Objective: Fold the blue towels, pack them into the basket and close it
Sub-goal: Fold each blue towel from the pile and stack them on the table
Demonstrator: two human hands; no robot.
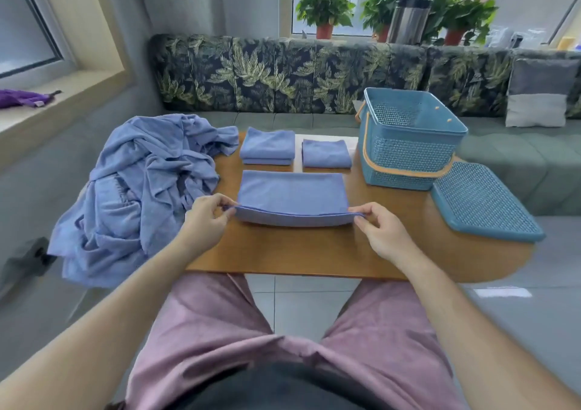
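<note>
On the head camera, my left hand (207, 218) pinches the near left corner of a half-folded towel (292, 193). My right hand (377, 230) pinches the near right corner, and the near edge is lifted just off the counter (298, 252). Two folded towels (267, 145) lie side by side beyond it, with a loose pile (141, 183) of blue cloth at the left. The basket (408, 145) stands open at the right, its lid (484, 202) beside it. I judge the towel light, soft and floppy, so the corners are where to hold it; gripped mid-edge, it would sag.
</note>
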